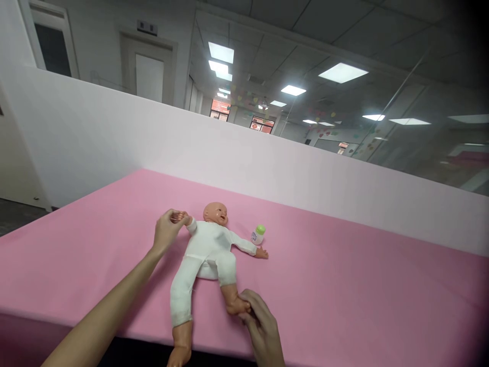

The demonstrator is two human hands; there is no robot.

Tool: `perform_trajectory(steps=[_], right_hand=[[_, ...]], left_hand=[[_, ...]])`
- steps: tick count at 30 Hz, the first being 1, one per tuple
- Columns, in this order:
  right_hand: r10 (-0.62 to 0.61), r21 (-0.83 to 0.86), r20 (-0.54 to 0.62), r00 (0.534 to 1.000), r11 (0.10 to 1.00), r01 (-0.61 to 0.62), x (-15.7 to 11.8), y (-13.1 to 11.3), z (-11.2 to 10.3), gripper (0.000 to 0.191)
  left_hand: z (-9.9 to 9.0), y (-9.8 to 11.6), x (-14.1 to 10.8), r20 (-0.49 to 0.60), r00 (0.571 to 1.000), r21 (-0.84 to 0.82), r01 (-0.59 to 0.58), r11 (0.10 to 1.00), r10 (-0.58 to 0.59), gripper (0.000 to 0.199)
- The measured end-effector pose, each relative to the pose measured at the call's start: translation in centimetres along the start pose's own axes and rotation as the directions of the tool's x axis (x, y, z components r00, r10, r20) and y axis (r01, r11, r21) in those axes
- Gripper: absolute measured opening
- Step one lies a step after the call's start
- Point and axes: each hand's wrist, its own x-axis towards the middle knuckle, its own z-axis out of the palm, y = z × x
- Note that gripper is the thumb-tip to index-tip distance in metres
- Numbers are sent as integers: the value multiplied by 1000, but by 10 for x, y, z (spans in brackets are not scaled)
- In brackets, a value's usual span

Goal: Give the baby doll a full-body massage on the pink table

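head view, one baby doll (208, 250), left hand (167, 230) gripping its hand, right hand (260, 322) gripping its foot, one bottle (258, 234) nearby

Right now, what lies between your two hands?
The head view shows the white-suited torso of a baby doll between your left hand, holding its hand, and your right hand, holding its foot.

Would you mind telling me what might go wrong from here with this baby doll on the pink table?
The left hand grips the baby doll at one small hand and the right hand holds a foot, so a grip might slip. Its other foot reaches the near edge of the pink-covered table and could slide over. The green-capped bottle beside its outstretched arm might get knocked over.
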Motion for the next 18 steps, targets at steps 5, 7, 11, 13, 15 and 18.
perform_trajectory(steps=[5, 7, 11, 13, 15, 18], right_hand=[[-21, 38, 65, 998, 999, 19, 41, -11, 20, 19], [-31, 70, 90, 995, 997, 25, 51, -10, 30, 23], [-17, 107, 116, 993, 994, 5, 61, -7, 45, 24], [-12, 114, 108, 994, 993, -1, 61, -8, 47, 23], [-9, 118, 88, 996, 993, -2, 57, -10, 42, 24], [6, 104, 57, 998, 994, -12, 40, -12, 23, 19]], left_hand=[[37, 22, -20, 161, 981, 218, -146, 965, 112, 18], [47, 24, -24, 226, 963, 329, -219, 919, 149, 13], [54, 21, -29, 279, 949, 429, -260, 865, 146, 11], [51, 18, -28, 277, 950, 403, -251, 880, 144, 12], [44, 13, -25, 262, 956, 333, -221, 917, 135, 14], [24, 3, -13, 196, 977, 170, -121, 978, 87, 21]])
